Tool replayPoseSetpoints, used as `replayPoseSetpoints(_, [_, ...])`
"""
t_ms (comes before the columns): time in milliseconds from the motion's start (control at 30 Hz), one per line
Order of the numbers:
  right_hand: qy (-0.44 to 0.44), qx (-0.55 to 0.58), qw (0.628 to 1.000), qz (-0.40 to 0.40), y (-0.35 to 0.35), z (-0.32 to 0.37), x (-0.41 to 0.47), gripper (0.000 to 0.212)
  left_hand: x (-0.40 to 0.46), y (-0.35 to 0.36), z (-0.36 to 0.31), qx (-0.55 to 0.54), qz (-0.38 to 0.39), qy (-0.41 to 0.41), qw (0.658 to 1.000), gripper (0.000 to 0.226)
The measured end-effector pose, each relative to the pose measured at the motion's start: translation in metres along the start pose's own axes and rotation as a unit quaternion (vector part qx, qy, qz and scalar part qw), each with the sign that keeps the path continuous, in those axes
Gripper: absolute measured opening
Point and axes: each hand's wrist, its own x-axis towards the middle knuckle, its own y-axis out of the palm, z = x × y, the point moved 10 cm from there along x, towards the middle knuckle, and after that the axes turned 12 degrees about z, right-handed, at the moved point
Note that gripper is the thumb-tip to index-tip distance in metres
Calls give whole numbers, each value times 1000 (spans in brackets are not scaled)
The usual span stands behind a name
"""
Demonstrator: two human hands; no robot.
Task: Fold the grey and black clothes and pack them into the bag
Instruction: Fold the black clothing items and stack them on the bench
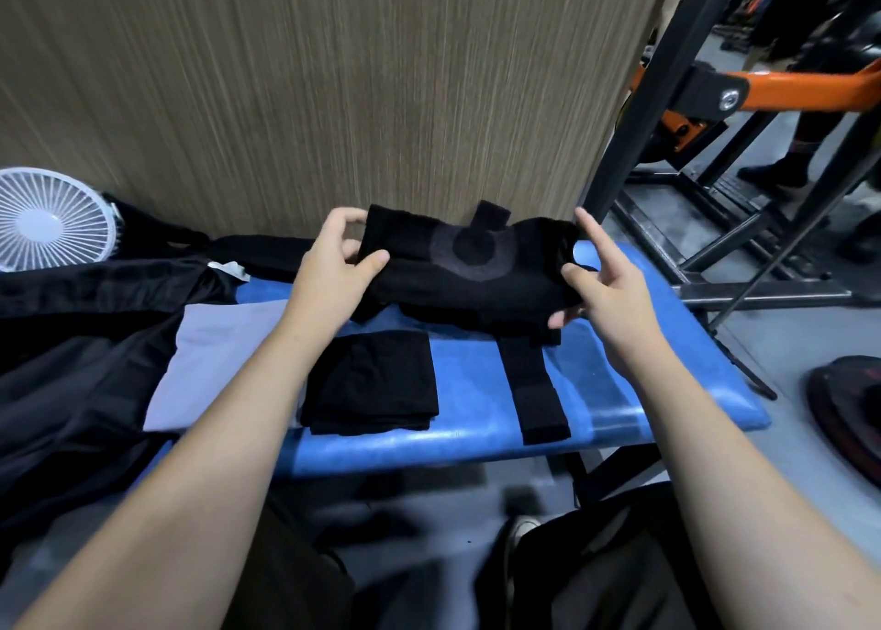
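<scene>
The blue desk [476, 391] gives me folding room. I hold the black garment [467, 272] just above it, left hand [329, 267] and right hand [600, 281] fingers pinching opposite ends to keep it taut.

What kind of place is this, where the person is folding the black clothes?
Most likely a gym. The person works on a blue padded bench, a black and orange metal exercise frame stands on the right, and something like a weight plate lies on the floor beside it.
</scene>
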Motion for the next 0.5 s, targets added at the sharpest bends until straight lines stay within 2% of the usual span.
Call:
replayPoseSetpoints(133, [-13,9,1000,4,4,6,-1,57,-3,6,-6,-17,28,11,999,47])
replayPoseSetpoints(233, [-9,-22,1000,16,7,7,-2,48,0,12,-6,3,54,34,998,38])
replayPoseSetpoints(300, [8,-33,999,13,6,1,0,39,4,14,1,47,61,21,997,37])
replayPoseSetpoints(433, [13,-65,998,8,4,-4,2,14,5,21,5,54,77,3,996,33])
replayPoseSetpoints(500, [9,-109,994,-8,4,-2,2,12,4,24,2,61,83,-2,995,30])
